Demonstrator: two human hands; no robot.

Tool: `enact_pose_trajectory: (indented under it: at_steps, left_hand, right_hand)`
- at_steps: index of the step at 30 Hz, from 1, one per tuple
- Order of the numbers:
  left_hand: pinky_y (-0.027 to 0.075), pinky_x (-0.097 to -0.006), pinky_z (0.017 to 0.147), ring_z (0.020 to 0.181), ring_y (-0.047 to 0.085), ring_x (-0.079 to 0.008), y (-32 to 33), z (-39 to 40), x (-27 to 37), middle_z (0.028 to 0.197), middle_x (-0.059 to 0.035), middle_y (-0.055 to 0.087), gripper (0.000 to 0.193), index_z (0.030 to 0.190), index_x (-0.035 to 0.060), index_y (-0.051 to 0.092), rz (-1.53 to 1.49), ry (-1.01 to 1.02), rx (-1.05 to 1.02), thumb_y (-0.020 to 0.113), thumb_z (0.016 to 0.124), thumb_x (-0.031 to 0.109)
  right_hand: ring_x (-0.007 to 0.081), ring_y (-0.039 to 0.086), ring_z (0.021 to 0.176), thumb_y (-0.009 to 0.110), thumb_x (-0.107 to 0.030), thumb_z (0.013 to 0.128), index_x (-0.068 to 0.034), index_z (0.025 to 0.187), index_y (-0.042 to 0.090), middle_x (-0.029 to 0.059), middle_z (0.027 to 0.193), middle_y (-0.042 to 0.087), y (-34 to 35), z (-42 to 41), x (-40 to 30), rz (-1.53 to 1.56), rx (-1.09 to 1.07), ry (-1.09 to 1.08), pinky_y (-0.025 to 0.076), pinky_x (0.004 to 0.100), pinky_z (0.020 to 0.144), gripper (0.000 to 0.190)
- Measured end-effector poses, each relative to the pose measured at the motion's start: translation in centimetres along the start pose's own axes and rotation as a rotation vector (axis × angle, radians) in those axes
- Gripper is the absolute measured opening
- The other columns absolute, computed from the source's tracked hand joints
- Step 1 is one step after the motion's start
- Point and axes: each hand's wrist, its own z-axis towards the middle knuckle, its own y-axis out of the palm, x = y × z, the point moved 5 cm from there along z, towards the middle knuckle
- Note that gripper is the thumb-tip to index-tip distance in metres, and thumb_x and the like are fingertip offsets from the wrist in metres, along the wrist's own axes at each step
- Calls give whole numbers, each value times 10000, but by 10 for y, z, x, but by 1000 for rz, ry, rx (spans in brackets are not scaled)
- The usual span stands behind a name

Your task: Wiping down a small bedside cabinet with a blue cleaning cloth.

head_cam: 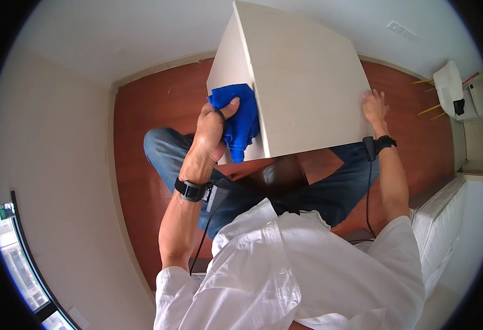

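Note:
A pale box-like cabinet [307,82] stands before me, between my knees. My left hand [214,128] grips a blue cloth [241,119] and holds it against the cabinet's left side, close to the front edge of the top panel; the thumb lies over the cloth. At the cabinet's right edge is my right hand [375,106], its fingers spread and no object visible in it; its fingertips are near or on the panel's edge. Each wrist wears a black strap with a small device and a cable.
Reddish-brown floor [154,99] surrounds the cabinet, with pale walls behind and to the left. A white chair [448,88] with yellowish legs is at the far right. Below it a white mattress [439,222] lies along the right side. A window [18,255] shows at the lower left.

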Motion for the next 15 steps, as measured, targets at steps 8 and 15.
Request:
enact_pose_trajectory:
  at_steps: [8,15]
  left_hand:
    - [587,-391,630,745,672,-258,94,19,-28,961,-150,666,373,1164,-49,572,-51,-55,-286,592,980,275]
    - [509,-295,597,689,620,-157,113,14,-43,909,-90,671,386,1197,-24,610,17,205,-184,553,1008,306]
  right_hand:
    - [318,460,1345,457,-338,1032,-15,1359,523,195,1419,510,-116,-123,-93,1053,4,-354,345,366,1103,464]
    - [363,469,1327,502,-346,987,-5,1330,550,224,1424,492,-135,-149,-58,923,140,-312,374,386,1078,486]
